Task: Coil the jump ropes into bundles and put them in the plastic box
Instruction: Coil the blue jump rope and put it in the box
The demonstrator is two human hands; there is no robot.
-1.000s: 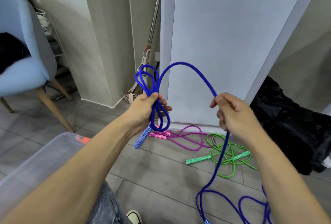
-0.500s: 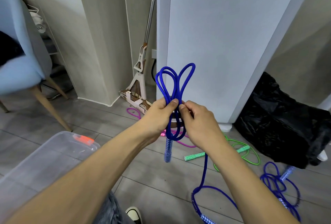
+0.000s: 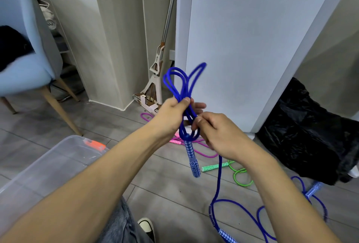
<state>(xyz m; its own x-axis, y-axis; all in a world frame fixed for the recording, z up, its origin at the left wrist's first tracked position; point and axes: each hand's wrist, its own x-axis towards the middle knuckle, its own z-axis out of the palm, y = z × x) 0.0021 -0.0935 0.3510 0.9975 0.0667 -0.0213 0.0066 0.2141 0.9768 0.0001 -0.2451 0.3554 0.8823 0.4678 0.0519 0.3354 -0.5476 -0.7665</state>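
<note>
My left hand point(image 3: 175, 114) grips a bunch of loops of a blue jump rope point(image 3: 181, 81), which stand up above the fist. One patterned blue handle point(image 3: 192, 158) hangs below it. My right hand point(image 3: 215, 136) pinches the same rope just under the left hand; the loose rest of the rope point(image 3: 219, 182) trails down to the floor, ending at a second handle point(image 3: 226, 236). A clear plastic box point(image 3: 48, 167) with an orange latch sits at the lower left. Pink point(image 3: 200, 152) and green point(image 3: 240, 174) jump ropes lie on the floor beyond my hands.
Another blue rope point(image 3: 314, 194) lies on the floor at right, beside a black bag point(image 3: 310, 132). A white cabinet point(image 3: 252, 39) stands ahead, a mop point(image 3: 157, 75) leans left of it, and a light blue chair point(image 3: 25, 54) is at far left. My shoe point(image 3: 146, 227) shows below.
My right hand brought a long arc of rope over to the left hand, adding a loop to the bunch, and now sits just below the left fist. The view shifted slightly.
</note>
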